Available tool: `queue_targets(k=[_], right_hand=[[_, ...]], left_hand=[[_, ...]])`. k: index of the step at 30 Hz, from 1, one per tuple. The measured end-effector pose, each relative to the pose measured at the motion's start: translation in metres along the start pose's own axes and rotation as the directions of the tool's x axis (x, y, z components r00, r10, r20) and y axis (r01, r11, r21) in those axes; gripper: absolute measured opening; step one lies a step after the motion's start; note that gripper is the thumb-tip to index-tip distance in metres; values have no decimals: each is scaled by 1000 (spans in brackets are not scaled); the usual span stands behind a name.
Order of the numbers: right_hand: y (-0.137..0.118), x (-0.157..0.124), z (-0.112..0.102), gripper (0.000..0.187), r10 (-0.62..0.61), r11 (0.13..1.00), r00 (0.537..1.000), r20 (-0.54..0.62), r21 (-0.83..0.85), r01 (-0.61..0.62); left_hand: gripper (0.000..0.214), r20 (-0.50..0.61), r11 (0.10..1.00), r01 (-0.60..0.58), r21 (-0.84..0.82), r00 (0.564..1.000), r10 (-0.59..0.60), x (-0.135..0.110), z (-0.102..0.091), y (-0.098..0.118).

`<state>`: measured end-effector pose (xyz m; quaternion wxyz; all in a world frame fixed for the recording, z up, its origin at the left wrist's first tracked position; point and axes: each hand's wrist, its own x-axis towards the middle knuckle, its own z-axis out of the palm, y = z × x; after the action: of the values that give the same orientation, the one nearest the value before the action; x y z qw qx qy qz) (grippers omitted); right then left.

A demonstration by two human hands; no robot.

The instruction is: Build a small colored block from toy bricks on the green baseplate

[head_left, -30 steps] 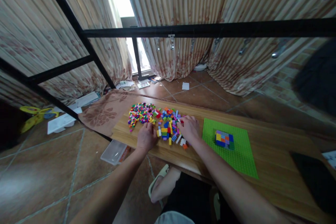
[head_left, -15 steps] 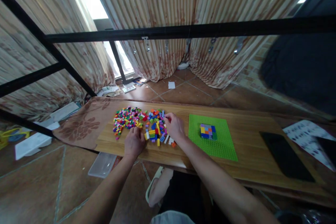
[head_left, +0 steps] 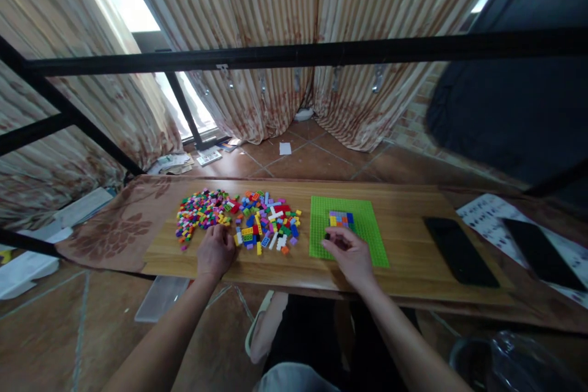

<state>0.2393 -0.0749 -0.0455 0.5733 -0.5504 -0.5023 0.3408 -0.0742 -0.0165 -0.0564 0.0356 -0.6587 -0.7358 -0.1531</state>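
My right hand (head_left: 351, 252) is over the near left part of the green baseplate (head_left: 372, 245), thumb and fingers pinched on a small dark toy brick (head_left: 327, 236). Just behind those fingers, a block of blue, yellow, orange and grey bricks (head_left: 340, 218) sits on the plate, partly hidden by the hand. My left hand (head_left: 215, 251) rests on the wood with curled fingers, at the near edge of the small coloured bricks (head_left: 199, 209). What it holds, if anything, is hidden. To its right lie larger loose bricks (head_left: 260, 225) in many colours.
The bricks and baseplate lie on a long wooden board (head_left: 294, 272). On its right is a black flat panel (head_left: 459, 251), with a printed sheet (head_left: 487, 211) and a dark phone-like slab (head_left: 544, 253) beyond. A clear plastic tray (head_left: 160, 299) lies below the near edge.
My right hand has moved right, from the larger loose bricks to over the baseplate, with the dark brick between its fingers. My left hand stays beside the piles. The view has shifted right.
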Motion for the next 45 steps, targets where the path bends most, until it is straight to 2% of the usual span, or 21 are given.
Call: queue_targets(k=[5, 12, 15, 20, 26, 29, 41, 45], right_hand=[[2, -4, -18, 16, -92, 982, 996, 1, -165, 91], [19, -3, -52, 21, -106, 932, 989, -104, -357, 62], [23, 1, -60, 24, -129, 916, 984, -123, -396, 71], [25, 10, -60, 26, -195, 886, 977, -91, -443, 136], [30, 24, -57, 26, -328, 738, 943, 56, -608, 292], [33, 28, -56, 24, -356, 701, 928, 109, -626, 342], [36, 30, -56, 19, -386, 731, 921, 55, -590, 342], [33, 32, -57, 21, -385, 717, 921, 65, -607, 343]], left_hand=[[19, 10, 1000, 6, 19, 1000, -7, 1, -2, 1], [20, 7, 1000, 7, 21, 1000, -7, 1, -2, 3], [20, 11, 1000, 10, 23, 1000, -10, 1, -1, 2], [20, 12, 1000, 16, 25, 1000, -16, 1, -2, 2], [21, 7, 1000, 9, 24, 1000, -9, 1, -2, 2], [21, -4, 1000, 6, 15, 1000, -6, 0, -2, 2], [20, -2, 1000, 1, 12, 1000, -1, 1, 1, 1], [20, -2, 1000, 5, -1, 1000, -5, 0, 0, 2]])
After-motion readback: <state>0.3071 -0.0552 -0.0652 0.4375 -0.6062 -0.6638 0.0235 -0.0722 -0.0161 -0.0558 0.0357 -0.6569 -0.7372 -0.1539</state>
